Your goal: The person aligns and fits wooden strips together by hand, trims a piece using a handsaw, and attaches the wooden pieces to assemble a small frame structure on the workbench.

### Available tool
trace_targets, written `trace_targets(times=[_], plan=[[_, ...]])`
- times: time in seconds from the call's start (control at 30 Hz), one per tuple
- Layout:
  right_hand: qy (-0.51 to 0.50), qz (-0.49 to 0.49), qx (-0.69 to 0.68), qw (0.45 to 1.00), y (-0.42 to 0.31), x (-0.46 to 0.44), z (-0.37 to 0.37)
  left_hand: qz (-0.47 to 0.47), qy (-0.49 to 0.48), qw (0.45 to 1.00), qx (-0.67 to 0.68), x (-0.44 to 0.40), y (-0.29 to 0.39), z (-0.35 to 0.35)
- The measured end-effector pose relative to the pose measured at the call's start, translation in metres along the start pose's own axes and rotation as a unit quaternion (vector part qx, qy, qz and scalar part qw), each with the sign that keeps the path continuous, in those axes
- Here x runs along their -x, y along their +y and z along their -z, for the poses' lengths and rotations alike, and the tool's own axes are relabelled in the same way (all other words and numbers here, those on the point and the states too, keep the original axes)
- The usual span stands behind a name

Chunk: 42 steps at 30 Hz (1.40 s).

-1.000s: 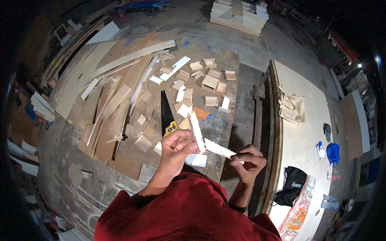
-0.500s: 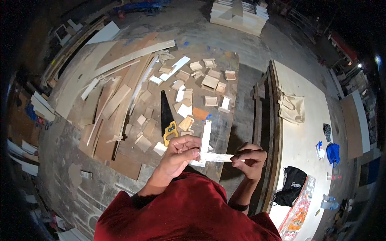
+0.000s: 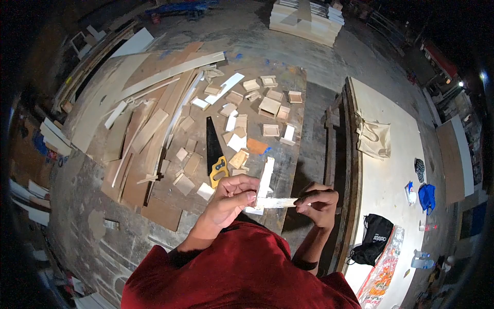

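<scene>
My left hand is closed, pinching two pale wooden strips where they meet at a corner. One strip points away from me, leaning slightly right. The other strip runs across to my right hand, whose thumb and fingertips pinch its far end. Whether the strips are fixed together at the corner, I cannot tell. Just beyond my left hand lies a handsaw with a black blade and yellow handle. A small orange-brown piece with a blue end rests beyond the strips.
Several small wooden box-like pieces are scattered over the low work surface. Long boards lie at the left. On the right, a pale table bears a cloth bag and a black drawstring bag. Stacked panels stand far back.
The strip pointing away has tilted a little to the right. My right hand has shifted slightly left, still pinching the crosswise strip. My left hand keeps its grip at the corner.
</scene>
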State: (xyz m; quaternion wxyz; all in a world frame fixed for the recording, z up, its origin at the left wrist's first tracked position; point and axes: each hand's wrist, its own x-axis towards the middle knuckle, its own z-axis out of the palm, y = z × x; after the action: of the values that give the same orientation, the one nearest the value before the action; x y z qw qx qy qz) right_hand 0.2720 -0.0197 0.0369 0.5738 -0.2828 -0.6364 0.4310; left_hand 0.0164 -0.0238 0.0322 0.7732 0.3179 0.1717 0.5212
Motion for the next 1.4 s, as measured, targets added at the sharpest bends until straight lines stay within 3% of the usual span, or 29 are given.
trace_targets(times=[0.13, 0.3, 0.37, 0.47, 0.83, 0.93, 1.03, 1.17, 1.4], plan=[[-0.013, 0.011, 0.018, 1.0, -0.001, 0.001, 0.007, 0.002, -0.003, 1.0, 0.001, 0.0, -0.002, -0.001], [0.116, 0.014, -0.016, 0.993, 0.003, -0.002, 0.002, 0.006, -0.009, 1.0, -0.011, -0.001, -0.003, -0.001], [0.116, 0.019, -0.003, 0.993, 0.002, -0.005, -0.002, 0.008, -0.004, 1.0, -0.012, 0.0, -0.002, -0.001], [0.019, -0.002, 0.018, 1.0, 0.003, -0.004, 0.001, -0.001, -0.003, 1.0, -0.01, 0.0, -0.001, -0.002], [-0.064, -0.026, -0.009, 0.998, 0.004, -0.001, 0.019, -0.008, 0.0, 1.0, -0.02, 0.0, -0.005, -0.002], [0.021, 0.033, -0.018, 0.999, 0.01, -0.008, 0.021, -0.008, 0.015, 1.0, -0.023, 0.002, -0.007, -0.003], [0.099, -0.005, -0.036, 0.994, 0.011, -0.018, 0.014, -0.003, 0.016, 1.0, -0.027, 0.006, -0.01, -0.004], [0.028, -0.018, -0.011, 0.999, 0.012, -0.013, 0.012, -0.014, -0.012, 0.999, -0.025, 0.009, -0.007, -0.005], [-0.066, -0.025, -0.041, 0.997, 0.008, 0.007, 0.01, -0.027, 0.036, 0.999, -0.003, 0.015, -0.008, -0.01]])
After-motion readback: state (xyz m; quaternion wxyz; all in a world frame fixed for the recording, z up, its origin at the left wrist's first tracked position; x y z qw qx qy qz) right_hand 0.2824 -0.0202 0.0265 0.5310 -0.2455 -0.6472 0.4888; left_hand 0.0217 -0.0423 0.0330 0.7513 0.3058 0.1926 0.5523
